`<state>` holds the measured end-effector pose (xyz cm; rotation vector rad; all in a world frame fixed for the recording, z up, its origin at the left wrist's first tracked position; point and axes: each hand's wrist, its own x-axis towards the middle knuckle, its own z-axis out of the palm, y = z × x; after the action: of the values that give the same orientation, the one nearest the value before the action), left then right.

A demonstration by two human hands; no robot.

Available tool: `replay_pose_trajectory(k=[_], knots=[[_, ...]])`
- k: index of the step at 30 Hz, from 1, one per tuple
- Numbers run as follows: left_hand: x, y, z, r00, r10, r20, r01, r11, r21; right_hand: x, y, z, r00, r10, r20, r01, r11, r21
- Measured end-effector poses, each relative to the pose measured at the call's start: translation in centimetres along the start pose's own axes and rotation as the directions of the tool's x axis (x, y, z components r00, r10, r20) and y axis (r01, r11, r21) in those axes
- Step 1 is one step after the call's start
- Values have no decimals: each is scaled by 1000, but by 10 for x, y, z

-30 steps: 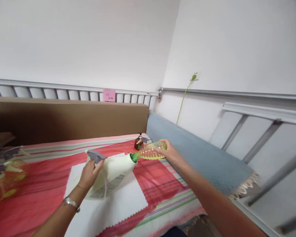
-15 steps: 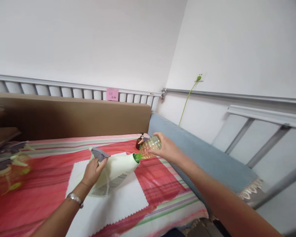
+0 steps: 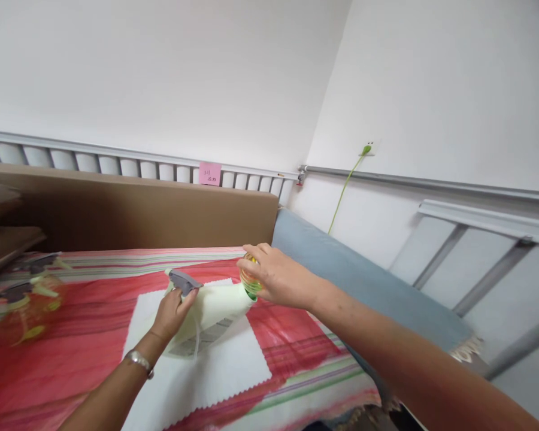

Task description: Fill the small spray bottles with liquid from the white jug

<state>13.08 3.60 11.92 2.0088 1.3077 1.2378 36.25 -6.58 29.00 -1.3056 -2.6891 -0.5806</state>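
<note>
My left hand [image 3: 173,308] is closed around a grey and pale green trigger spray head [image 3: 182,281], and a thin clear tube [image 3: 197,340] hangs just below it. Beneath and to the right of that hand, a pale green container [image 3: 220,300] with a grey-striped panel lies slanted over a white cloth [image 3: 233,365], its mouth to the right. Over this mouth, my right hand [image 3: 276,274] grips a clear ribbed bottle [image 3: 250,274] with a yellow-green tint. The fingers cover much of the bottle, and whether it enters the mouth is hidden.
Two clear spray bottles [image 3: 24,323] with grey and pale green heads stand at the left on the red cloth [image 3: 90,347]. Behind is a brown board [image 3: 161,218]. A blue padded edge [image 3: 341,269] runs along the right, near a radiator [image 3: 489,251].
My right hand has moved left and turned, bringing the clear bottle from lying sideways to a steeper angle against the container's mouth. My left hand is nearly still. The small brown bottle behind is now hidden.
</note>
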Motion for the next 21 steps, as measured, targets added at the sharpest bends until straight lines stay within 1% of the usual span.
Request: replay_pose_trajectory(k=[3,8,12,15,18,20,21], knots=[[-1,0,0,1000,-12,-1,12,999,-30,5,-3,-1,999,-22,27,21,1000,11],[-5,1,-2,999,-34,-5,33,995,-99,9,-4,0,999,-1,42,1,1000,3],[-8,0,-5,998,-61,-19,57,982,-182,7,-5,-3,998,66,-6,-66,997,36],[-9,-3,-6,995,-89,-35,78,964,-255,7,-2,-7,991,131,-31,-127,986,104],[-11,-7,-8,991,-117,-68,89,942,-323,6,6,-7,973,224,-57,-206,952,225],[-13,-12,-11,985,-136,-102,90,927,-363,2,15,0,936,341,-85,-292,889,354],[-15,-16,-14,982,-146,-123,89,920,-383,-1,19,7,893,437,-109,-351,826,440]])
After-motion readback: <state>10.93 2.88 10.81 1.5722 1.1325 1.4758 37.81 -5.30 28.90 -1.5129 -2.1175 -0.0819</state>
